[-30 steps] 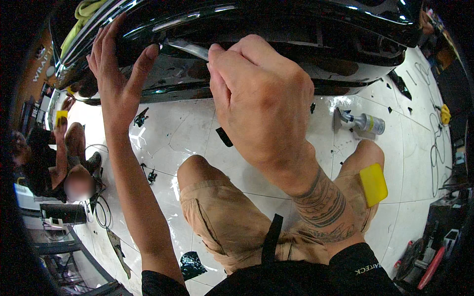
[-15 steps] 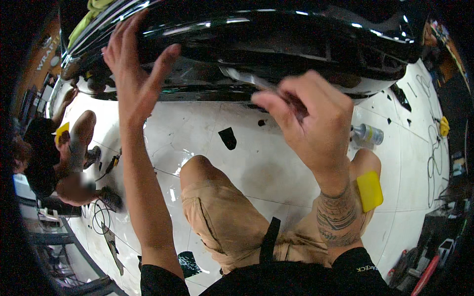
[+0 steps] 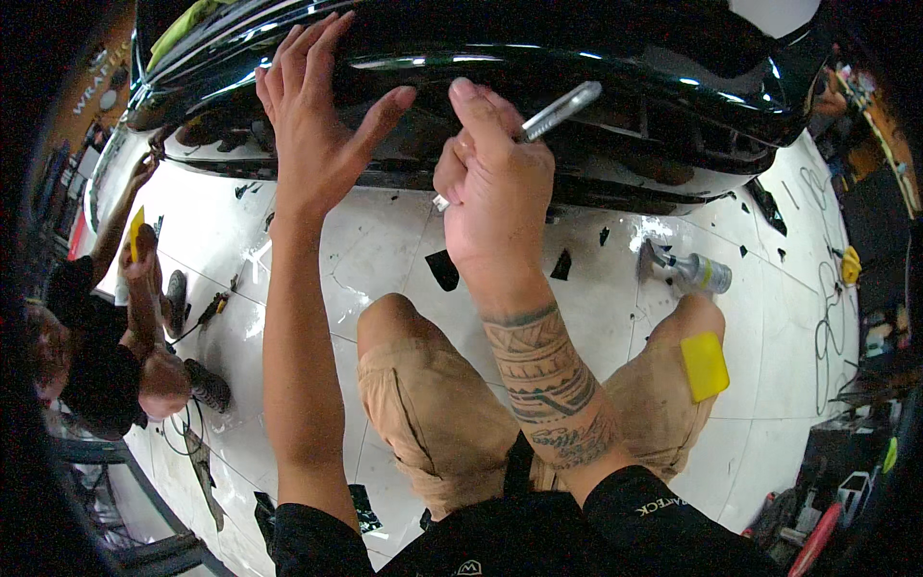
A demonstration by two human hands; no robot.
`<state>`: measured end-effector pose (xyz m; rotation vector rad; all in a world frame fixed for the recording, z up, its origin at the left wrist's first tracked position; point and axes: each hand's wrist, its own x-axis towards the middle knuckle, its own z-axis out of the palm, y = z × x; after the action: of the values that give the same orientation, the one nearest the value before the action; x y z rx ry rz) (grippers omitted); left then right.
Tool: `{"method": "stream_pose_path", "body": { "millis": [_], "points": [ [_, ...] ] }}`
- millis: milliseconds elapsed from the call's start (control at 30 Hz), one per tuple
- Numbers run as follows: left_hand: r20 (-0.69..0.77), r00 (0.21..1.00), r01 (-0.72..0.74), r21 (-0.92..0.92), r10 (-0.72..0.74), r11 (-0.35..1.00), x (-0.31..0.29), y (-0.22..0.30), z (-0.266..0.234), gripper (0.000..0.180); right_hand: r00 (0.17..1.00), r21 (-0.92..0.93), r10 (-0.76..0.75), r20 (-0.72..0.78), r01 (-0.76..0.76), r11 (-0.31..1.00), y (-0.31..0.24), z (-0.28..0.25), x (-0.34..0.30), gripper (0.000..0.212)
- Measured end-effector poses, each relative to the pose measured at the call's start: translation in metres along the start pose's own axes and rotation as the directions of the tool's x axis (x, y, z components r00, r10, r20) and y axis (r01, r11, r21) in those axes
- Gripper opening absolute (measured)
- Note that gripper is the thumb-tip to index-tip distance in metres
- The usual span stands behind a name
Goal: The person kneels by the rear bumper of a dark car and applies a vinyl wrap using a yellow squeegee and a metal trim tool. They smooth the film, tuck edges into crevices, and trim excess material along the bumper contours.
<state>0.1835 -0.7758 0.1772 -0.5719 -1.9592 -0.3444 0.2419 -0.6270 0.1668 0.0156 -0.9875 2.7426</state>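
Observation:
A glossy black car bumper point(image 3: 452, 67) stretches across the top in front of me. My left hand point(image 3: 322, 120) lies against it with fingers spread and thumb held out, gripping nothing. To its right, my right hand point(image 3: 500, 183) is closed around a slim silver utility knife point(image 3: 565, 108). One end of the knife sticks out up and to the right past my knuckles; the other end just shows below my fingers, its middle hidden in my grip. Whether the right hand touches the bumper I cannot tell. A flat yellow squeegee point(image 3: 705, 366) lies on my right thigh.
Black scraps point(image 3: 442, 270) dot the pale tiled floor point(image 3: 596, 317). A spray bottle point(image 3: 710, 275) lies by my right knee. At left, a person point(image 3: 91, 337) holds a yellow card point(image 3: 137, 234). A green cloth point(image 3: 183, 34) hangs top left; cables point(image 3: 823, 356) lie right.
My left hand has shifted right along the bumper. My right hand has swung left and turned, so the knife that pointed toward the bumper at upper left now points up and right.

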Motion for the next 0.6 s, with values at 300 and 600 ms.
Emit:
{"method": "stream_pose_path", "body": {
  "millis": [300,600],
  "points": [
    [-0.010,1.000,-0.006,-0.012,0.006,1.000,-0.0001,0.0002,-0.0003,0.075,0.999,0.013,0.027,0.046,-0.028,1.000,0.0046,0.0066,0.0096,0.028],
    [-0.034,0.999,-0.021,0.005,0.021,1.000,0.0006,-0.0002,0.0046,0.076,1.000,-0.074,0.002,-0.022,-0.004,0.997,0.0053,0.0134,0.0100,0.029]
  ]
}}
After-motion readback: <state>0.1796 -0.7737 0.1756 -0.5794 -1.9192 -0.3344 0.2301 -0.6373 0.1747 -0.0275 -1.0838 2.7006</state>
